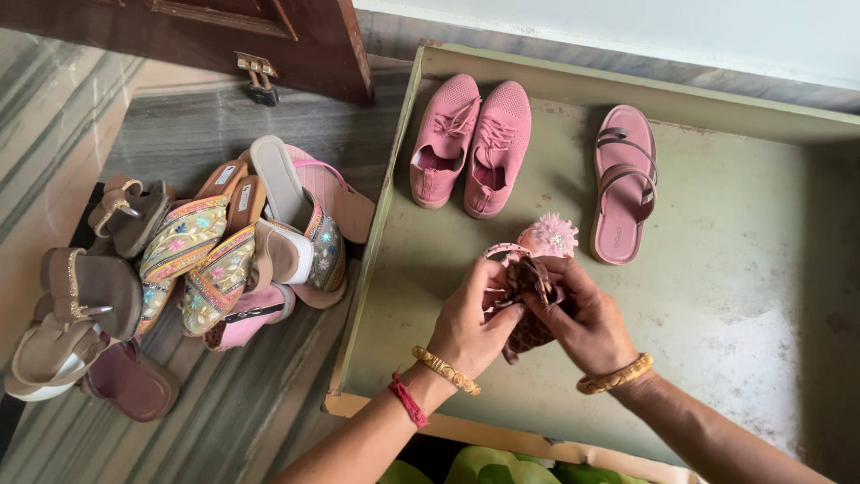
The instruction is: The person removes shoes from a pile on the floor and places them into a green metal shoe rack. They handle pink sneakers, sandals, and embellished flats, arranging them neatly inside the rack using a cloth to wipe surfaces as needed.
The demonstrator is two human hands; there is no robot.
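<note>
Both hands meet over the near-middle of the tray (394, 179): left hand (466, 323) and right hand (587, 327) side by side, fingers (537, 300) closed on a small sandal (528, 269) between them. Beyond the fingertips, a pair of sneakers (470, 143) sits to the far left, and a single slipper (624, 184) to the far right, all in the tray. Well left of the fingers, outside the tray on the floor (206, 134), lies a heap of shoes (179, 269), with a door (269, 36) behind it.
</note>
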